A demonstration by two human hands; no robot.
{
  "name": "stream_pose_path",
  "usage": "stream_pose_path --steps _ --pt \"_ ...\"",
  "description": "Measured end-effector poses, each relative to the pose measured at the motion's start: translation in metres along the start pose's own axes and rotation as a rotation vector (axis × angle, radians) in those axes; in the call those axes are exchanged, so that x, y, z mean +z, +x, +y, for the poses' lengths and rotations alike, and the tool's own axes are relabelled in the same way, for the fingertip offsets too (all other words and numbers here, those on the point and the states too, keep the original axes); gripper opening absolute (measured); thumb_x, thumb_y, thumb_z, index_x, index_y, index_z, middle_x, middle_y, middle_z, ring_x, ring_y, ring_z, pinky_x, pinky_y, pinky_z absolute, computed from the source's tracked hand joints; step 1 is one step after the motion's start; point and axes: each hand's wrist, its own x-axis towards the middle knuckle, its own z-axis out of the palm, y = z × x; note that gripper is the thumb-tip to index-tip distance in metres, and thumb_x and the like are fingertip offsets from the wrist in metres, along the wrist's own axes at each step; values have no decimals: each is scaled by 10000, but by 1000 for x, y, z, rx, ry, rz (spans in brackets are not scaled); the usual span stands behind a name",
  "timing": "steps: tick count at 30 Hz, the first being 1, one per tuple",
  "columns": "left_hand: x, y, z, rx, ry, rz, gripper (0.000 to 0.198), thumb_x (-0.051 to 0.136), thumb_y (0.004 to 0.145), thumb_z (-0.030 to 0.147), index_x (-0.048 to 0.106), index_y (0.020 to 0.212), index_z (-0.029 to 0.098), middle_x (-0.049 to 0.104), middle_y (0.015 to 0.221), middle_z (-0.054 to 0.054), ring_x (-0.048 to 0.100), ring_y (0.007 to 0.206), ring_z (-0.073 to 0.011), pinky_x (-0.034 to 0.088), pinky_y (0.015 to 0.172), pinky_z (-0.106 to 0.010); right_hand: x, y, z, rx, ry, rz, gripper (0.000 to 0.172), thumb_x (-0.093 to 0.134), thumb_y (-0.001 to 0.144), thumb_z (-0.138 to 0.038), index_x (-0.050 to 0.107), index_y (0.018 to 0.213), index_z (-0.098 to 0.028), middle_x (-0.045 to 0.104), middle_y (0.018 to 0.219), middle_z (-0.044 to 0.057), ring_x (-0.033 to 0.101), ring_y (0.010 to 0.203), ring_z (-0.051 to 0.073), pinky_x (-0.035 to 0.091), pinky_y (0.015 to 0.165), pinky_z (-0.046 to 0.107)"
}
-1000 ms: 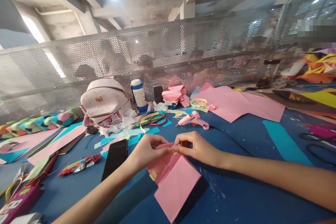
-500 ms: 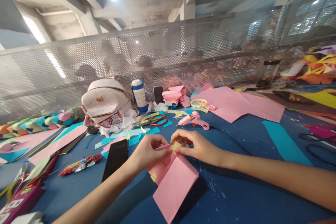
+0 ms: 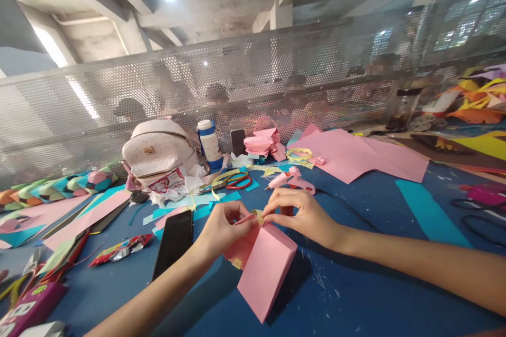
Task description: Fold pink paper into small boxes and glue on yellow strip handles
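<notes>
A folded pink paper piece (image 3: 265, 268), shaped like a thin box with a flap, hangs tilted above the blue table. My left hand (image 3: 224, 227) pinches its upper left edge between thumb and fingers. At its top, my right hand (image 3: 297, 216) is closed on a small yellow paper strip (image 3: 258, 216) that sits against the pink paper. Another bit of yellow shows on the lower left flap. Beyond my right hand lies a pink glue gun (image 3: 291, 179). A black phone (image 3: 173, 242) rests beside my left forearm.
Behind stand a pale backpack (image 3: 158, 147), a white and blue bottle (image 3: 209, 143) and a perforated metal screen (image 3: 253, 73). Red-handled scissors (image 3: 239, 182) lie among paper scraps. Pink sheets (image 3: 356, 155) and a blue strip (image 3: 429, 210) are at right, a red wrapper (image 3: 120, 249) at left.
The pink paper has turned slightly and risen, so its side edge shows more. My right hand has shifted a little, and the yellow strip now lies lower between my fingers.
</notes>
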Motion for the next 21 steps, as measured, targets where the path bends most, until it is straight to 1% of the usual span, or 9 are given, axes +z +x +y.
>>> stream_pose_path --steps 5,8,12,16,18,21 --pt "2 -2 1 31 38 -8 306 695 759 392 553 619 160 626 582 -13 545 567 -122 380 548 -221 1 0 -1 23 -40 9 126 722 835 -344 767 867 -231 660 801 21 577 731 150 406 633 270" --pt "3 -2 1 65 143 25 275 672 780 358 565 621 161 636 599 -19 550 576 -132 377 549 -231 2 1 -1 28 -50 2 170 701 850 -376 765 837 -220 654 783 24 566 707 144 387 601 261" --pt "4 -5 5 136 305 63 248 638 795 325 592 616 160 649 631 -18 527 610 -134 370 579 -241 2 2 -6 47 -74 -27 244 673 864 -410 736 779 -190 621 744 23 503 637 128 355 546 251" --pt "5 -9 9 189 411 98 189 632 775 260 612 612 166 633 618 4 489 612 -124 359 602 -243 3 1 -12 47 -106 -80 172 673 863 -298 676 743 -177 570 743 5 476 625 116 364 559 244" --pt "6 -11 9 182 414 85 173 638 769 248 625 617 167 634 621 5 494 618 -127 360 605 -243 3 0 -14 48 -93 -125 131 658 861 -226 641 741 -176 553 762 -1 474 636 113 367 568 239" --pt "8 -11 5 154 404 53 165 645 777 260 637 640 169 635 637 2 511 639 -137 369 616 -247 4 -1 -14 54 -53 -159 139 633 860 -160 600 726 -175 538 771 -8 486 678 116 371 593 236"
